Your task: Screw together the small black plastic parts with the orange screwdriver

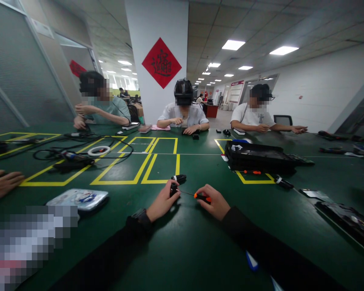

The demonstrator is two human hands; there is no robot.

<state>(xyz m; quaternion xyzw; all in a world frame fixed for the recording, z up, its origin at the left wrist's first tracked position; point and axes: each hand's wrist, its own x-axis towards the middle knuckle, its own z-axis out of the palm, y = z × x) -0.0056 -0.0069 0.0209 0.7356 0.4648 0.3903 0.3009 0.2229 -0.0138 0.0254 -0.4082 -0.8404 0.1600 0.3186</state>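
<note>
My right hand (214,201) is closed round the orange-and-black handle of a screwdriver (204,198). Its thin metal shaft points left, toward a small black part (173,188) pinched in my left hand (163,202). The tip appears to meet that part, though the exact contact is too small to make out. Just beyond my left fingers lies a black cylindrical piece with a white band (179,178) on the green table (182,250). My left wrist wears a dark watch, and both sleeves are black.
A black open case (257,155) stands right of centre, with an orange screwdriver (252,172) before it. Opened electronics (348,220) lie at far right. Left are a phone-like case (79,199), tangled cables (69,155) and another person's hand (3,184). Three people sit opposite.
</note>
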